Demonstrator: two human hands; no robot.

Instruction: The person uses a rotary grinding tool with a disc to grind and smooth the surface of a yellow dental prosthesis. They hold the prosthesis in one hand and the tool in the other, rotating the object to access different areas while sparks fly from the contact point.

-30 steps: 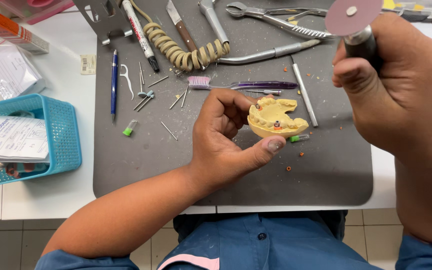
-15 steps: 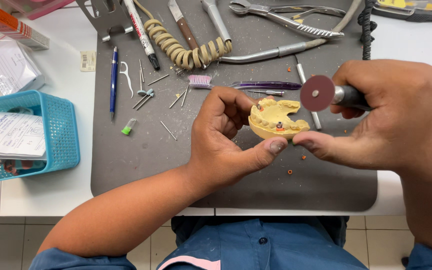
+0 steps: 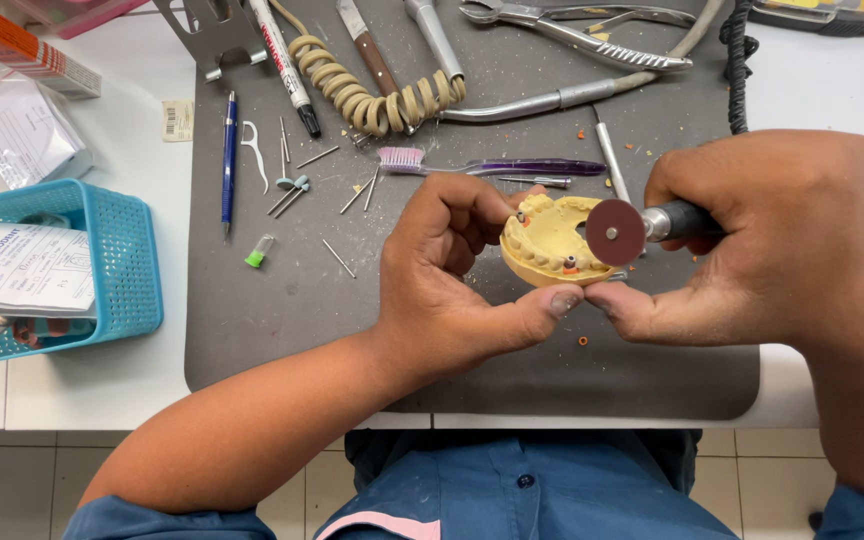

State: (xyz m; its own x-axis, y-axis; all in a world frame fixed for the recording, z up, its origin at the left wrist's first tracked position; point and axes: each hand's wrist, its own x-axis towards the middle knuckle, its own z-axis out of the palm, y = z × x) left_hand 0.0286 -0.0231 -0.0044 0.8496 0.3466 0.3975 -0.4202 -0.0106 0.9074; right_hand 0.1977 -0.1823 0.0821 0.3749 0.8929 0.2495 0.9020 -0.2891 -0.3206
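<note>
My left hand [image 3: 452,280] grips a yellow plaster dental cast [image 3: 544,240] above the grey work mat [image 3: 282,300], thumb under its front edge and fingers curled behind it. My right hand [image 3: 772,240] holds a rotary handpiece [image 3: 677,220] with a dark red cutting disc [image 3: 614,232]. The disc sits right at the right side of the cast, over its teeth. My two thumbs touch just below the cast.
On the mat's far side lie a purple toothbrush [image 3: 512,165], a coiled beige cord [image 3: 372,95], pliers [image 3: 582,35], a knife, a marker, a blue pen [image 3: 229,160] and several loose burs. A blue basket [image 3: 112,260] with papers stands at the left.
My right hand came down from the upper right and brought the disc against the cast. The left hand has kept the cast in about the same place.
</note>
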